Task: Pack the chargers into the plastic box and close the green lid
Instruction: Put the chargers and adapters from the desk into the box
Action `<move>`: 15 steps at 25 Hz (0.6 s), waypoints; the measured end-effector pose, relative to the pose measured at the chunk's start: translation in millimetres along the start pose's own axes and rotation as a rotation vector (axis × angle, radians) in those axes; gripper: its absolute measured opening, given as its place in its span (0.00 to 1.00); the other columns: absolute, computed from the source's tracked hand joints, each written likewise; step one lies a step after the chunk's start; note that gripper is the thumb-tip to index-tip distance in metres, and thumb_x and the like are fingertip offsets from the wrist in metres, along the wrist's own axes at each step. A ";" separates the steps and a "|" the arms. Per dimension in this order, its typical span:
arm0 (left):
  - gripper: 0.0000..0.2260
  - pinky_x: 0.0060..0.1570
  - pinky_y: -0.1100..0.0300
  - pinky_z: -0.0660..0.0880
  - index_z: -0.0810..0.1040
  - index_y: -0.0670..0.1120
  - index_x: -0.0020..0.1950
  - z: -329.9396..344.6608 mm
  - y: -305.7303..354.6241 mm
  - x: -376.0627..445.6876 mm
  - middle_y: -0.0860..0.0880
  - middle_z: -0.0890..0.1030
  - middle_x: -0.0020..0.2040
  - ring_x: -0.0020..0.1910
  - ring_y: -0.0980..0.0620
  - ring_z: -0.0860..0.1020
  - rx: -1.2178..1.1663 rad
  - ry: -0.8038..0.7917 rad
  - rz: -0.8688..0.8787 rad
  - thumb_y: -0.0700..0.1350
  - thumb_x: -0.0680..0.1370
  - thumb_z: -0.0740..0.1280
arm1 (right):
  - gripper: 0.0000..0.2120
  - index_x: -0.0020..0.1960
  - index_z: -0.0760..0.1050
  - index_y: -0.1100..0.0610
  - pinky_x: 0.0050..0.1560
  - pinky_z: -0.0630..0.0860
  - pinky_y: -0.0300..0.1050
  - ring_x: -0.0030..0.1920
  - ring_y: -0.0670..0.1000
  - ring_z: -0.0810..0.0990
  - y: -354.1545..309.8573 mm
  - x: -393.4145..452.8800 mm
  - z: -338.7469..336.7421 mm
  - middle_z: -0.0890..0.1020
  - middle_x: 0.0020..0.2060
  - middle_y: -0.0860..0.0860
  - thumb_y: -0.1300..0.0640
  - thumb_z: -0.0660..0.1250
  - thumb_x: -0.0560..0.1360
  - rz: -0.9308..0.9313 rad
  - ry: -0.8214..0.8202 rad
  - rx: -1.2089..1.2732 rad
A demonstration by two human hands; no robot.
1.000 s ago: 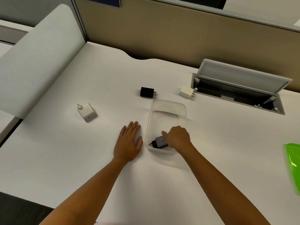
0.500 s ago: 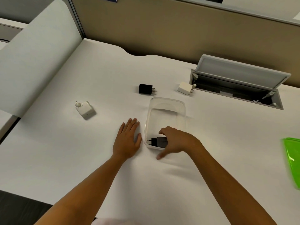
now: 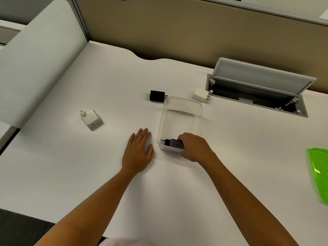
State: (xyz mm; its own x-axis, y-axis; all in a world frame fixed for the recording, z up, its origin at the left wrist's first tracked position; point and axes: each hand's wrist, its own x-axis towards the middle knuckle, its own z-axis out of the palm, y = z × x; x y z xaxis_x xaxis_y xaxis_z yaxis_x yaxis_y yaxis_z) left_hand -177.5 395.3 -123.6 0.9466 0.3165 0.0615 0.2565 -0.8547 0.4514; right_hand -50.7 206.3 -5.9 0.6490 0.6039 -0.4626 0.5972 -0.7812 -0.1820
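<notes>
Right hand [image 3: 194,148] on a dark charger [image 3: 173,144] inside the clear plastic box [image 3: 198,110]; left hand [image 3: 137,151] flat on the desk [image 3: 71,166].

Right-hand fingers are curled round the dark charger at the box's near end, thumb on its near side, prongs pointing left; the charger sits low in the box, whether it touches the bottom I can't tell. Left hand lies palm down, fingers spread loosely, holding nothing, just left of the box. Outside the box: black charger [image 3: 157,95] at the far left corner, white charger [image 3: 200,95] at the far right corner, big white adapter [image 3: 91,118] well off to the left. Green lid [image 3: 319,174] lies at the right edge, well apart from the box. Cable hatch [image 3: 257,89] stands open behind.
</notes>
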 end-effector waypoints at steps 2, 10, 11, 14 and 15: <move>0.25 0.79 0.52 0.53 0.64 0.47 0.78 0.2 0.3 0.2 0.50 0.63 0.79 0.80 0.53 0.56 0.002 0.006 0.002 0.53 0.82 0.56 | 0.17 0.60 0.75 0.57 0.44 0.73 0.44 0.50 0.55 0.80 0.4 3.1 -1.6 0.79 0.54 0.53 0.61 0.70 0.71 0.005 -0.007 0.000; 0.26 0.79 0.53 0.52 0.63 0.47 0.79 0.4 0.5 1.1 0.49 0.64 0.79 0.80 0.53 0.57 0.010 0.004 -0.006 0.54 0.82 0.55 | 0.29 0.67 0.74 0.51 0.61 0.73 0.47 0.59 0.49 0.76 33.2 22.9 -51.2 0.78 0.63 0.49 0.38 0.70 0.71 -0.101 0.240 0.406; 0.26 0.79 0.53 0.53 0.64 0.46 0.78 0.4 0.9 1.2 0.49 0.64 0.79 0.80 0.52 0.57 0.008 0.008 -0.005 0.54 0.82 0.55 | 0.24 0.64 0.76 0.52 0.59 0.74 0.45 0.57 0.49 0.77 45.0 36.3 -60.5 0.80 0.60 0.50 0.41 0.70 0.74 -0.079 0.336 0.456; 0.26 0.79 0.53 0.53 0.64 0.47 0.78 1.2 1.0 -0.2 0.49 0.65 0.79 0.80 0.53 0.58 0.004 0.018 -0.009 0.54 0.82 0.55 | 0.17 0.63 0.77 0.57 0.57 0.74 0.44 0.59 0.54 0.80 84.6 89.3 -81.0 0.81 0.59 0.54 0.51 0.69 0.77 0.075 0.515 0.517; 0.25 0.79 0.53 0.53 0.64 0.47 0.78 1.7 0.8 -0.3 0.50 0.65 0.79 0.80 0.53 0.58 0.005 0.021 -0.010 0.54 0.82 0.55 | 0.18 0.64 0.76 0.58 0.57 0.74 0.45 0.60 0.56 0.79 97.0 107.6 -85.2 0.81 0.60 0.55 0.52 0.70 0.77 0.139 0.521 0.494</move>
State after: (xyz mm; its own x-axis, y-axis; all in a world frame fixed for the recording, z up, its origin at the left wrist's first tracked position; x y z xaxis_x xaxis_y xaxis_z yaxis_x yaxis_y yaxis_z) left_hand -177.2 393.8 -124.8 0.9397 0.3337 0.0751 0.2673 -0.8533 0.4477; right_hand 117.3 209.0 0.6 0.9168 0.3950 -0.0591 0.2908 -0.7616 -0.5791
